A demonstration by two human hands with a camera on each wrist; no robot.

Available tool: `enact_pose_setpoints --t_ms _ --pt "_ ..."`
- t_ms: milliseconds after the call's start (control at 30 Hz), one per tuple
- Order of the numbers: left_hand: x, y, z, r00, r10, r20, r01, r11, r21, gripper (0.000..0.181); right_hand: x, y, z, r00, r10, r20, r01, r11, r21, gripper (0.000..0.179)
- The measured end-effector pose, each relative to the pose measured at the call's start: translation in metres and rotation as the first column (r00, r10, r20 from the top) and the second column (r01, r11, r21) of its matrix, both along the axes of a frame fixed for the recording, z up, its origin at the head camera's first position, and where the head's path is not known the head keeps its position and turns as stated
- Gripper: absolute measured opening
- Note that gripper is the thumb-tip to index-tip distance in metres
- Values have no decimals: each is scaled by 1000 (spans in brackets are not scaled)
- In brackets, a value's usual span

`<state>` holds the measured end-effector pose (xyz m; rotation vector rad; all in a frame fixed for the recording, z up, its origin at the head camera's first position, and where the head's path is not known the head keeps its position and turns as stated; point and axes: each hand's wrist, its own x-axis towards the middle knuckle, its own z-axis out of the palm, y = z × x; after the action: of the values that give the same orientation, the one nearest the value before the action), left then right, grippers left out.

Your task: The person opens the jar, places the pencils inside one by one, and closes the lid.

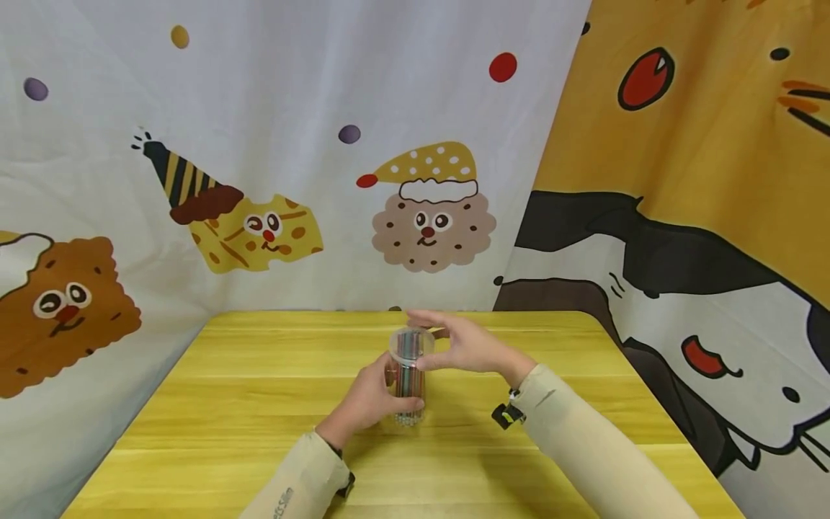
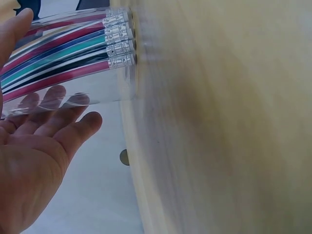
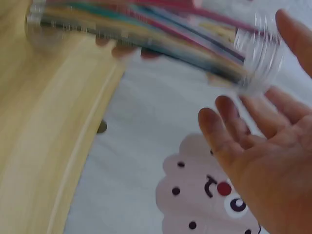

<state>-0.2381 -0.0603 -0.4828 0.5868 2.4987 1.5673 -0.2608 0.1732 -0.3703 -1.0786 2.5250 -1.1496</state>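
In the head view a clear plastic jar (image 1: 410, 382) full of striped pencils is roughly upright over the middle of the table. My left hand (image 1: 366, 396) grips its lower part, thumb across the near side. The left wrist view shows the pencils' metal ferrules (image 2: 119, 41) at the jar's base and fingertips seen through its wall. Around the jar's top is my right hand (image 1: 470, 346), thumb and fingers spread apart. In the right wrist view this hand (image 3: 273, 161) has loosely bent fingers beside the threaded mouth (image 3: 261, 51). Whether its thumb touches the rim I cannot tell.
A yellow wood-grain table (image 1: 259, 404) lies under both hands. Behind it hangs a white curtain (image 1: 279, 94) with cartoon food prints, and an orange cartoon cloth (image 1: 726, 158) hangs at the right. A band with a small dark device (image 1: 508, 414) is on my right wrist.
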Motion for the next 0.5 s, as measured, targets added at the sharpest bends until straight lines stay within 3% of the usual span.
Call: enact_pose_setpoints --t_ms 267,500 --pt "-1 -1 1 1000 -8 3 8 1000 10 80 -14 6 5 997 56 50 -57 998 17 86" --pt "0 -1 0 1000 -5 -4 5 1000 6 80 -11 0 3 998 3 64 -2 1000 -5 84"
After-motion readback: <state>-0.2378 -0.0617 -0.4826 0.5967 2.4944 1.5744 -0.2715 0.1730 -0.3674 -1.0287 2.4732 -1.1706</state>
